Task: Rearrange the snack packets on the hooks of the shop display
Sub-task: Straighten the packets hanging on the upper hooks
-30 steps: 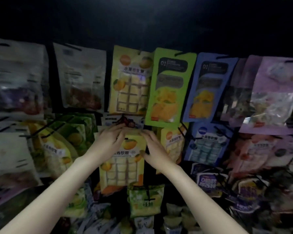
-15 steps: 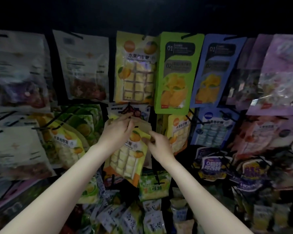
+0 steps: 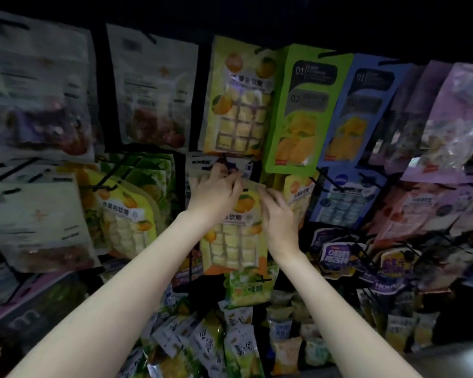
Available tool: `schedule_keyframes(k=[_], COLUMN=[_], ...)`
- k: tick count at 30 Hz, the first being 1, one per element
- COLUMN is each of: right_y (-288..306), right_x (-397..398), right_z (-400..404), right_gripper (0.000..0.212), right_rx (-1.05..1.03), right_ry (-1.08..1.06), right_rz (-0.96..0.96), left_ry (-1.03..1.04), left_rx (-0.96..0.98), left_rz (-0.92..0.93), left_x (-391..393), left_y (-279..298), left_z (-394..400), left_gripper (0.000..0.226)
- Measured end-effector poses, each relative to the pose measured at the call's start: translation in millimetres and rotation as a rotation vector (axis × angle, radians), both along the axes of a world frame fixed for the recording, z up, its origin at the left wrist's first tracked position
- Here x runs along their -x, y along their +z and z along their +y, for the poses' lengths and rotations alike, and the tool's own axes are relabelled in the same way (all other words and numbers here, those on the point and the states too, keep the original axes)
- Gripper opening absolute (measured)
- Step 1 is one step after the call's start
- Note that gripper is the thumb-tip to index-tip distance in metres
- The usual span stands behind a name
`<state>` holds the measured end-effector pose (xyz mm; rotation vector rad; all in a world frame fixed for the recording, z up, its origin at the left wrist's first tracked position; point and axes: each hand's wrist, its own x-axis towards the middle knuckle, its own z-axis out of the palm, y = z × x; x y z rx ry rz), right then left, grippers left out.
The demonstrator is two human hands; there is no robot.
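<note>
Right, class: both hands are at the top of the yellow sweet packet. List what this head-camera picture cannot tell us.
- Whether the yellow packet is on its hook yet: the left hand and right hand cover its top edge.
- The white packet behind: mostly hidden by the hands and yellow packet.
- Small print on the green packet: blurred.
- The far-left packets: blurred, cut by the frame edge.

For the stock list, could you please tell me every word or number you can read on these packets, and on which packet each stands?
"01" and "02": green packet, dark panels.
"01": blue packet, top panel.
"味" and a second character: small green packet below the held yellow packet.
"软糖": held yellow packet, partly covered by the left hand and right hand.
Everything else is too blurred to read.
</note>
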<state>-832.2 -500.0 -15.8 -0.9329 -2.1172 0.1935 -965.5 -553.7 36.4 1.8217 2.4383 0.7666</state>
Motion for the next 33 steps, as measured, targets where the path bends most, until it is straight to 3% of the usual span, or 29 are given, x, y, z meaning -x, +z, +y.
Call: schedule_keyframes(k=[8, 11, 16, 21, 26, 33], right_y=[3.5, -1.6, -12.7, -1.4, 5.7, 8.4], right_x=[-8.6, -19.0, -71.4, -117.3, -151.9, -154.3], right_z=[2.7, -2.3, -6.7, 10.3, 40.7, 100.3], right_gripper=[0.023, 0.024, 0.021, 0.022, 0.021, 0.018], right_rx=[-0.26, -0.302, -0.016, 0.085, 0.213, 0.439], right_ry=[-0.02, 0.062, 0.039, -0.02, -0.067, -0.096], right_rz=[0.011, 0.026, 0.125, 0.279, 0.413, 0.667], left_ry=[-0.116, -0.112, -0.12, -0.283, -0.394, -0.247], left_rx=[-0.097, -0.214, -0.503, -0.474, -0.406, -0.289], left_rz=[-0.469, -0.436, -0.258, -0.036, 0.047, -0.024], left_x=[27.8, 21.0, -2.4, -43.6, -91.4, -118.6], left_y=[-9.5, -4.1, 4.6, -7.2, -18.9, -44.9], left_z=[-14.4, -29.3, -39.1, -14.5, 26.7, 81.4], left_gripper=[0.045, 0.039, 0.03, 0.037, 0.044, 0.052])
